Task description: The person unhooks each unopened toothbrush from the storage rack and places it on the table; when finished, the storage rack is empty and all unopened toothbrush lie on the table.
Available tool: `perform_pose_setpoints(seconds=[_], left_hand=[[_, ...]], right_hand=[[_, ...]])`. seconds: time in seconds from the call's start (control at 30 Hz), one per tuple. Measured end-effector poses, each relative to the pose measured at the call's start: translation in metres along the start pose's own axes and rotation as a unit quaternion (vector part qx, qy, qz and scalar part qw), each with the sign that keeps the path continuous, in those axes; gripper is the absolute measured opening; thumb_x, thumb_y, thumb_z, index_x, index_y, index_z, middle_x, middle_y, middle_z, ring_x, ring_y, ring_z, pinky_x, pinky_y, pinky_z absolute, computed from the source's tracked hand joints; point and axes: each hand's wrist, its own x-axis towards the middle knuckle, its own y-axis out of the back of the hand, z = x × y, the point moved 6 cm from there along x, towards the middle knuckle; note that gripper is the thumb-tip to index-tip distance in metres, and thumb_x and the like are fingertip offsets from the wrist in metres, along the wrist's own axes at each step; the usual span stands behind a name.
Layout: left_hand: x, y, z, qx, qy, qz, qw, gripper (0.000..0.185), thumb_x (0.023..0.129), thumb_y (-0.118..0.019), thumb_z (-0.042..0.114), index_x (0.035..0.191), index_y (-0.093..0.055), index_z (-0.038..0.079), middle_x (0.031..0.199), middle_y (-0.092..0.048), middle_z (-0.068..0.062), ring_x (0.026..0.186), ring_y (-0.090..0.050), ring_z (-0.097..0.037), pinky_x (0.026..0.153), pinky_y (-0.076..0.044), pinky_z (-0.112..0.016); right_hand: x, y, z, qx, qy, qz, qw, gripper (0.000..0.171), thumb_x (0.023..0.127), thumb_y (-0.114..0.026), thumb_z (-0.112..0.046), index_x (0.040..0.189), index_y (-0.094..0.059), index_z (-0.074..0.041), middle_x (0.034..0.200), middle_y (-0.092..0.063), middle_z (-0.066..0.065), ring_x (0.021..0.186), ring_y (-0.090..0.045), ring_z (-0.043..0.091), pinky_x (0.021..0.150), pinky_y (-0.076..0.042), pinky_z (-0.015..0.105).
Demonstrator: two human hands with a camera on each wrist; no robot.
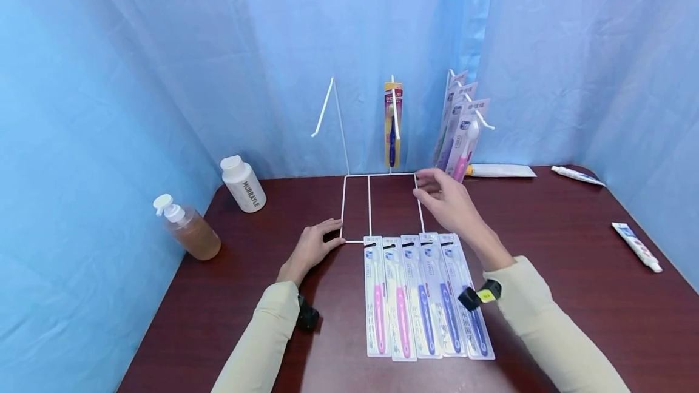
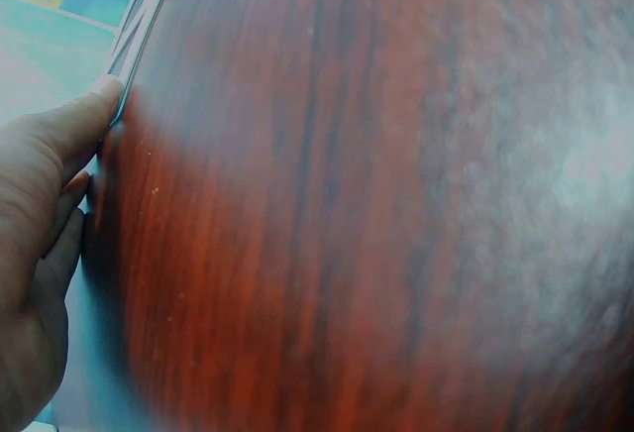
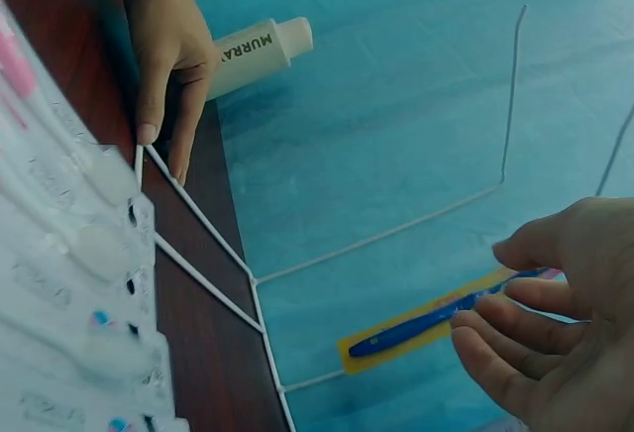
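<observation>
Fingers of the left hand point(image 1: 311, 247) press the wire rack point(image 1: 369, 208) flat, uncurled; right hand point(image 1: 450, 205) hovers relaxed, holding nothing

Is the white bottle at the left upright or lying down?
Upright. The white bottle stands on its base on the table, cap on top.

Head view bright, even, sharp; edges bowed by wide lens. Left wrist view blurred, table point(image 2: 376, 214) smeared with glare right of the fingers point(image 2: 84, 115). Right wrist view cyan-tinted, soft near fingers point(image 3: 505, 353).
</observation>
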Motion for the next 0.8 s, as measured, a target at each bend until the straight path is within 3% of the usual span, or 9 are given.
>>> perform_pose_setpoints(seconds=[0.17, 0.5, 0.67, 0.8], left_hand=[[0.001, 0.000, 0.000, -0.001, 0.000, 0.002, 1.0000, 0.049, 0.089, -0.068, 0.030, 0.134, -0.058, 0.016, 0.140, -0.054, -0.002, 0.135, -0.045, -0.017, 0.110, -0.038, -0.042], [0.001, -0.002, -0.001, 0.003, -0.002, 0.000, 1.0000, 0.049, 0.089, -0.068, 0.031, 0.135, -0.058, 0.016, 0.140, -0.054, -0.002, 0.135, -0.045, -0.018, 0.109, -0.039, -0.042], [0.001, -0.001, -0.001, 0.003, -0.002, 0.001, 1.0000, 0.049, 0.089, -0.068, 0.030, 0.135, -0.057, 0.015, 0.141, -0.054, -0.003, 0.135, -0.044, -0.019, 0.109, -0.039, -0.043], [0.000, -0.001, -0.001, 0.002, -0.006, 0.000, 1.0000, 0.049, 0.089, -0.068, 0.030, 0.135, -0.057, 0.014, 0.141, -0.054, -0.004, 0.135, -0.045, -0.020, 0.109, -0.039, -0.044]], right_hand=[[0.030, -0.005, -0.008, 0.031, 0.001, 0.034, 0.999, 0.039, 0.095, -0.060, -0.016, 0.129, -0.051, -0.001, 0.121, -0.059, 0.017, 0.112, -0.058, 0.029, 0.096, -0.050, 0.043], [0.097, -0.019, 0.010, 0.091, -0.027, 0.088, 0.992, 0.056, 0.097, -0.056, -0.019, 0.145, -0.034, -0.003, 0.141, -0.046, 0.020, 0.132, -0.045, 0.031, 0.110, -0.038, 0.042], [0.119, -0.022, 0.011, 0.083, -0.030, 0.121, 0.989, 0.046, 0.100, -0.049, -0.019, 0.143, -0.039, -0.005, 0.137, -0.052, 0.017, 0.126, -0.051, 0.028, 0.107, -0.041, 0.037], [0.125, -0.023, 0.014, 0.080, -0.028, 0.156, 0.984, 0.033, 0.101, -0.049, -0.019, 0.130, -0.052, -0.004, 0.123, -0.061, 0.016, 0.111, -0.059, 0.026, 0.097, -0.048, 0.036]])
